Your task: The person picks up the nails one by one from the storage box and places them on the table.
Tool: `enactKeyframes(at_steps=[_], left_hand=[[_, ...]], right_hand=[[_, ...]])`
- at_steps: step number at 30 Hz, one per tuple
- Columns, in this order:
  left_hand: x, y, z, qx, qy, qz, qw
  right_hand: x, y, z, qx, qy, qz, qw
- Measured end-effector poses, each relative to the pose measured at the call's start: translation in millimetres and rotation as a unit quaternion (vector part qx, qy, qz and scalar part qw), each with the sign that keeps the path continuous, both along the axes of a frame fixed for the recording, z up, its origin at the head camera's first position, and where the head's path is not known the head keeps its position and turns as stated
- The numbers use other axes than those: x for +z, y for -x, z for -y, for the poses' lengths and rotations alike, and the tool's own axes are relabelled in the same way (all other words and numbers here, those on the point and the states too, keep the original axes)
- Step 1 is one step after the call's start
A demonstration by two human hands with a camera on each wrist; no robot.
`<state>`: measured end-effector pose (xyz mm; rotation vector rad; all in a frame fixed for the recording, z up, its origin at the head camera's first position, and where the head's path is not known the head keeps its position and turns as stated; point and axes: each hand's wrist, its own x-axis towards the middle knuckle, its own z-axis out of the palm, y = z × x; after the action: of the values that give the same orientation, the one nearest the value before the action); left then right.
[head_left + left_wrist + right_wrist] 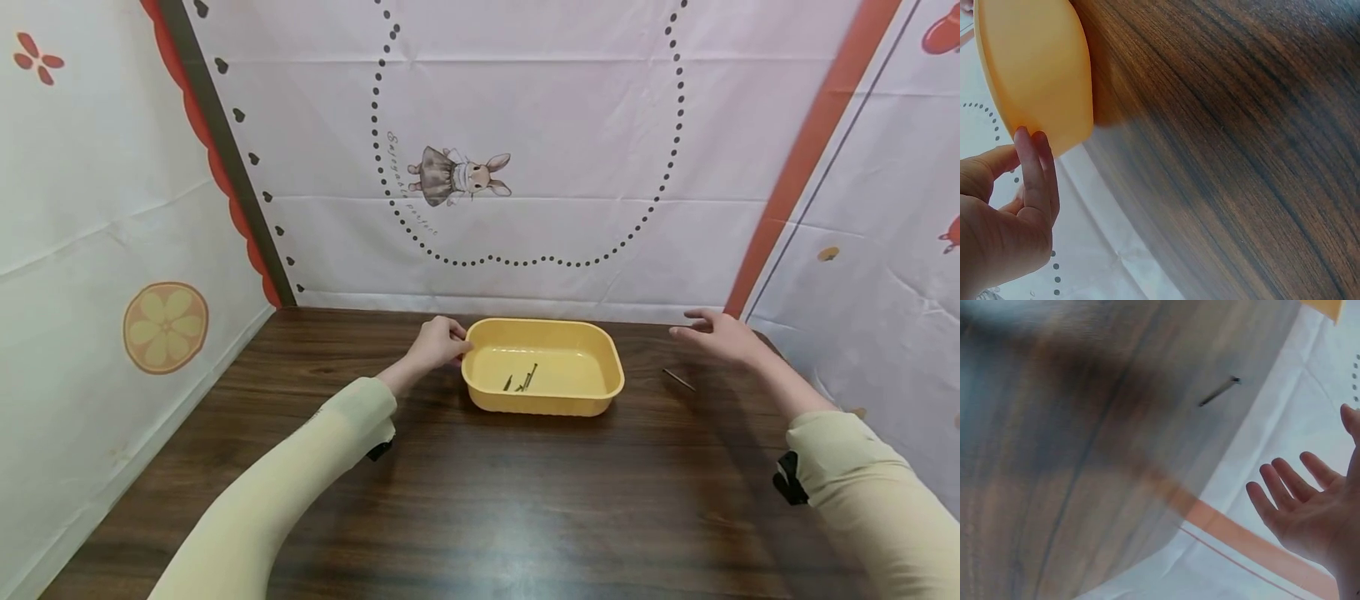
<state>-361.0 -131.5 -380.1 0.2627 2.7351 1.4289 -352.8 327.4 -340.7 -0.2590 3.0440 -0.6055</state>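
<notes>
A yellow plastic basin (543, 406) sits toward the back of the table, with several small dark nail-like pieces (528, 377) on its floor. My left hand (437, 342) pinches the basin's left rim between thumb and fingers; in the left wrist view the fingertips lie against the outer wall of the yellow basin (1041, 75). To the right of the basin, a single thin nail (678, 380) lies on the wood, its head showing in the right wrist view. Over the table beyond that nail hovers my right hand (722, 336), fingers spread and holding nothing.
The dark wood-grain table (480, 500) ends at the back against a printed white cloth (570, 225). More cloth hangs at the left and right sides, close to the right forearm.
</notes>
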Motion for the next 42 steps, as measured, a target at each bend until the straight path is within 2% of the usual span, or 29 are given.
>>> enactKeyframes(at_steps=[10,19,26,42], left_hand=[[0.7,-1.1,1.2,0.0,0.007,-0.004,1.0],[0.3,-1.1,1.3,0.002,0.003,0.0,1.0],[1.2,-0.4,2.1,0.001,0.005,0.003,1.0],[-1.3,-0.8,1.1,0.009,-0.003,-0.001,1.0]], right_hand=[[40.5,5.8,7,-0.004,-0.02,0.005,0.9998],[76.7,5.9,13,-0.011,-0.003,-0.002,0.9999],[93.4,10.3,23,-0.009,-0.009,-0.01,0.9999],[117.7,17.8,61,0.05,-0.008,-0.019,0.9985]])
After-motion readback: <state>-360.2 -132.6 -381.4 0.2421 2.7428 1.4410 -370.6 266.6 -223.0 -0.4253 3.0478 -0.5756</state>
